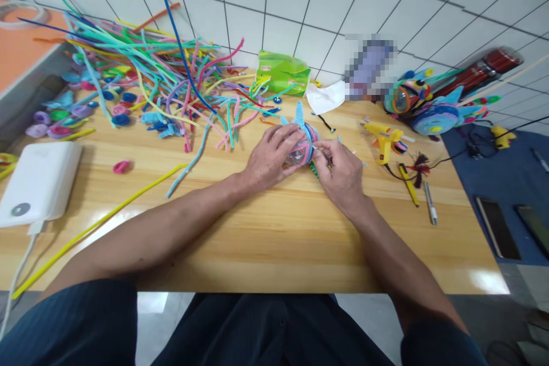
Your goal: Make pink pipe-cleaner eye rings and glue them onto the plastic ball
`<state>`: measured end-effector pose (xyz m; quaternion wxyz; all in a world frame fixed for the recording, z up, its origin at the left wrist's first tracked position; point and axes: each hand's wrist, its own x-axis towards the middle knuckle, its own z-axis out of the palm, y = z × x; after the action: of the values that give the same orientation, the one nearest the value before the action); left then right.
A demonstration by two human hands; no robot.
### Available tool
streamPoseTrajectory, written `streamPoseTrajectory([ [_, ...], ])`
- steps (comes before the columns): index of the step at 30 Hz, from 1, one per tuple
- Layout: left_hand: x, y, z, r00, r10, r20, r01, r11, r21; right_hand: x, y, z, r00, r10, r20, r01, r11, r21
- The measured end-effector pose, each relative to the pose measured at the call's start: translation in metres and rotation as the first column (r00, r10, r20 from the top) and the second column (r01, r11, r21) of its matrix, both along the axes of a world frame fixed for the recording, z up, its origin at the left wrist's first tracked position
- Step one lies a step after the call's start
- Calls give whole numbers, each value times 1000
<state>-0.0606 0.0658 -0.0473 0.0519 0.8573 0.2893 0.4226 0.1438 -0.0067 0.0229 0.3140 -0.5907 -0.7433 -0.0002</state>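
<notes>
My left hand (pixel 274 154) is wrapped around the left side of a clear plastic bottle piece (pixel 299 154) wound with pink and blue pipe cleaners. Light-blue fuzzy points stand up from its far side. At the right edge of this craft piece, my right hand (pixel 340 170) is closed in a pinch, its fingertips against the blue and pink rings. Something small and pale shows at those fingertips, too small to name. A green striped strand (pixel 314 170) pokes out below, between the hands. The palms hide part of the bottle piece.
Loose pipe cleaners (pixel 171 68) are heaped at back left, with coiled pieces before them. A white power bank (pixel 40 183) stands left. To the right lie a yellow glue gun (pixel 385 140), a yellow cutter (pixel 409 185) and a pen (pixel 430 203). Finished crafts (pixel 437 117) sit behind.
</notes>
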Motion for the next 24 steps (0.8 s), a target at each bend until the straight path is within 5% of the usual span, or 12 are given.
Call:
streamPoseTrajectory([
  [4,1,1,-2,999,-8,32,5,997,71,1,4,-5,1000,9,27,-9,999,31],
  [11,-1,1,-1,1000,-20,17,20,1000,-9,3,11,-15,992,127,26,-129,953,275],
  [24,0,1,-5,982,-81,173,89,995,-38,1,11,-21,991,117,60,-130,936,328],
])
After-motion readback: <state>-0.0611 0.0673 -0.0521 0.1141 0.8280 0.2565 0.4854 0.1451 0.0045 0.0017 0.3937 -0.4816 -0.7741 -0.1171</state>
